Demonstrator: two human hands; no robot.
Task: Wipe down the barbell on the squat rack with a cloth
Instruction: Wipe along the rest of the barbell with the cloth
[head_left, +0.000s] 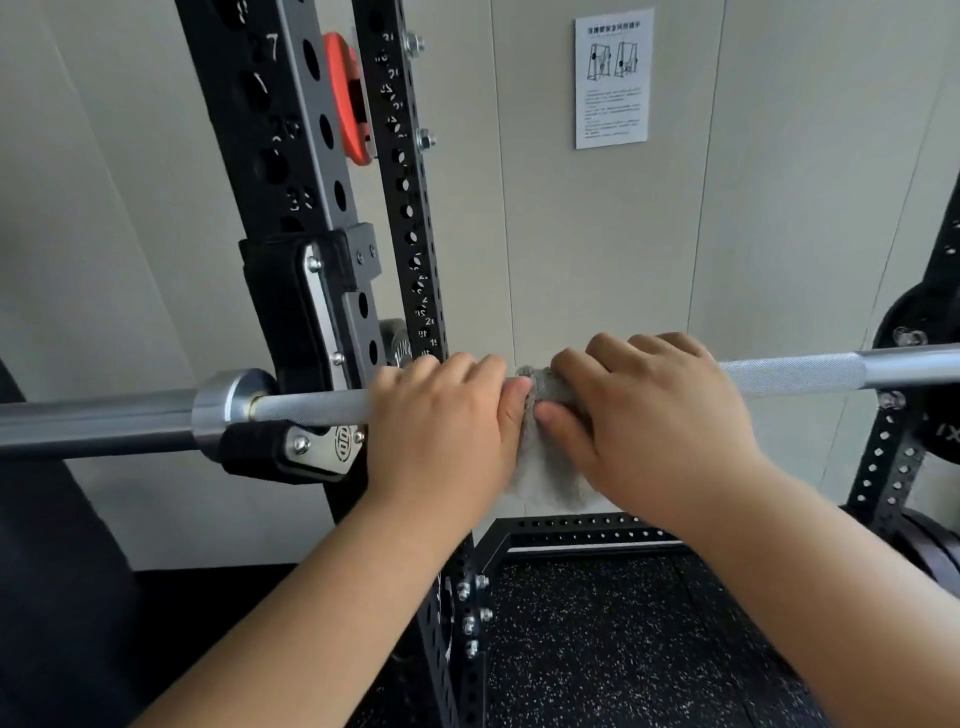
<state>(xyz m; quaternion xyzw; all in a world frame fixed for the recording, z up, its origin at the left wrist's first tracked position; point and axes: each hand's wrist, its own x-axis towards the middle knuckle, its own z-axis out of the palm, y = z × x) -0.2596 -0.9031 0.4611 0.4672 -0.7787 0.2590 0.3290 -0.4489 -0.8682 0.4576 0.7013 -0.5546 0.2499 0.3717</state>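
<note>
The barbell is seated horizontally in the J-hook of the squat rack, its sleeve extending toward 9 o'clock. The shaft is gripped overhand by the left hand. At its 3 o'clock side, the grey cloth is draped over the shaft and clamped against it by the right hand.
</note>
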